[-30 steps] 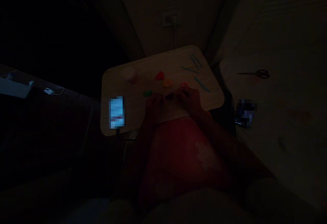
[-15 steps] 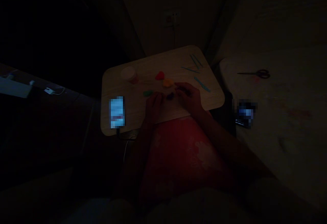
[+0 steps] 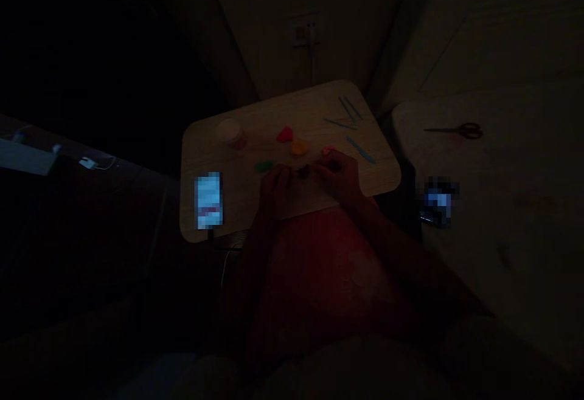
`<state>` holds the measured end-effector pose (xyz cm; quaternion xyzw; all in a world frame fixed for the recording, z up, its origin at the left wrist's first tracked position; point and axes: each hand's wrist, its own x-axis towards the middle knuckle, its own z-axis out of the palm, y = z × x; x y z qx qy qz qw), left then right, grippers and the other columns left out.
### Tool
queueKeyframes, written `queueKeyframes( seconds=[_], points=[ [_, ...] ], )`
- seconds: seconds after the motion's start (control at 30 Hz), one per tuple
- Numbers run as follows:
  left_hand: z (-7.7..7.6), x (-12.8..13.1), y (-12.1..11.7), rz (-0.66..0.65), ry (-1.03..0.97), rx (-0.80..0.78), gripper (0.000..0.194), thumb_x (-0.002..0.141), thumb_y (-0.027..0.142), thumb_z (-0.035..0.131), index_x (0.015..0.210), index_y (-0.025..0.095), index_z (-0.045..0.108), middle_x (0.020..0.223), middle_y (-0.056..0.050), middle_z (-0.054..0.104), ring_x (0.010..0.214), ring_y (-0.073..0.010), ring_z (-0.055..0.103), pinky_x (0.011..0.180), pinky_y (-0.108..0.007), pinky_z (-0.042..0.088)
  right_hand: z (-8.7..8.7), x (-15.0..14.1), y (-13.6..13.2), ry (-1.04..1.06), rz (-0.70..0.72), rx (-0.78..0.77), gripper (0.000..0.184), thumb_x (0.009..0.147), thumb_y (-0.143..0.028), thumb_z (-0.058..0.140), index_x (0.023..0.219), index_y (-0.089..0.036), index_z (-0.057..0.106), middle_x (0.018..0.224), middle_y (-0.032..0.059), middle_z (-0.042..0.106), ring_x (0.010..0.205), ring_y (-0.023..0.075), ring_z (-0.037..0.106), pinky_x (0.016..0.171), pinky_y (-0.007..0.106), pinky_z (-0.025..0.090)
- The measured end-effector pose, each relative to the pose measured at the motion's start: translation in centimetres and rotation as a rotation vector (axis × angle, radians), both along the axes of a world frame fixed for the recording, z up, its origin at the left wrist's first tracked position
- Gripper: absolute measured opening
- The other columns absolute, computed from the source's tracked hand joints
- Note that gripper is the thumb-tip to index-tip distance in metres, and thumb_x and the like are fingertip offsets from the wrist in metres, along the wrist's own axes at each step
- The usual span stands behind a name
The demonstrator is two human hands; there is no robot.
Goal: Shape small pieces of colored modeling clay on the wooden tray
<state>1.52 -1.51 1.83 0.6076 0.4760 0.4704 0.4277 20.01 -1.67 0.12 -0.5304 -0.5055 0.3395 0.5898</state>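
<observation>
In dim light, a small dark lump of modelling clay [image 3: 303, 171] lies between my hands at the near side of the small table. My right hand [image 3: 340, 174] has its thumb and fingers pinched together at the lump's right edge. Curled fingers of my left hand [image 3: 275, 186] rest close to its left side; whether they touch it or hold anything is too dark to see. A pink piece [image 3: 328, 151] shows just beyond my right fingers. Orange clay [image 3: 300, 147] and red clay [image 3: 285, 134] lie farther back, and green clay [image 3: 263, 166] is left of my left hand.
On the wooden table [image 3: 201, 144] stand a lidded tub [image 3: 232, 133] at the back left and a lit phone [image 3: 208, 200] with a cable. A blue plastic knife [image 3: 361, 150] and thin blue sticks [image 3: 349, 110] lie right. Scissors [image 3: 460, 131] and another device [image 3: 438, 200] rest on the pale surface beside it.
My right fingers have drawn in and down from near the orange clay, closing at the dark lump. The pink piece now shows behind them. My left hand has hardly moved.
</observation>
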Motion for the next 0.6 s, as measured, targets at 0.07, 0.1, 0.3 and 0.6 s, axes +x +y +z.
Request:
queueKeyframes(
  seconds=[0.07, 0.1, 0.3, 0.6],
  points=[
    [0.12, 0.04, -0.03, 0.004, -0.001, 0.0, 0.05, 0.091, 0.067, 0.058, 0.076, 0.02, 0.069, 0.071, -0.003, 0.06, 0.068, -0.0162, 0.054, 0.066, -0.03, 0.044, 0.13, -0.08, -0.05, 0.025, 0.035, -0.014, 0.02, 0.079, -0.04, 0.077, 0.076, -0.022, 0.071, 0.064, -0.001, 0.066, 0.059, 0.0143, 0.058, 0.058, 0.029, 0.048],
    [0.16, 0.05, -0.05, 0.007, 0.002, 0.0, 0.05, 0.091, 0.067, 0.058, 0.075, 0.02, 0.068, 0.07, -0.003, 0.06, 0.067, -0.0161, 0.054, 0.066, -0.03, 0.044, 0.23, -0.13, -0.09, 0.046, 0.051, -0.018, 0.02, 0.084, -0.042, 0.072, 0.082, -0.022, 0.074, 0.066, -0.0001, 0.068, 0.059, 0.0146, 0.06, 0.058, 0.029, 0.049],
    [-0.15, -0.07, -0.04, 0.003, 0.013, 0.008, 0.048, 0.093, 0.063, 0.057, 0.077, 0.02, 0.069, 0.07, -0.002, 0.06, 0.067, -0.0153, 0.054, 0.066, -0.029, 0.044, 0.63, -0.13, -0.36, 0.145, 0.118, -0.036, 0.04, 0.098, -0.057, 0.051, 0.109, -0.026, 0.074, 0.068, 0.0018, 0.071, 0.052, 0.0162, 0.062, 0.052, 0.031, 0.05],
    [-0.37, -0.18, 0.0, 0.003, 0.027, 0.027, 0.047, 0.095, 0.061, 0.056, 0.078, 0.02, 0.07, 0.07, -0.003, 0.061, 0.067, -0.0152, 0.055, 0.064, -0.028, 0.046, 0.17, 0.04, -0.08, 0.001, 0.037, 0.024, 0.026, 0.076, -0.041, 0.082, 0.073, -0.022, 0.065, 0.066, -0.0013, 0.063, 0.063, 0.0149, 0.059, 0.063, 0.03, 0.049]
  ],
)
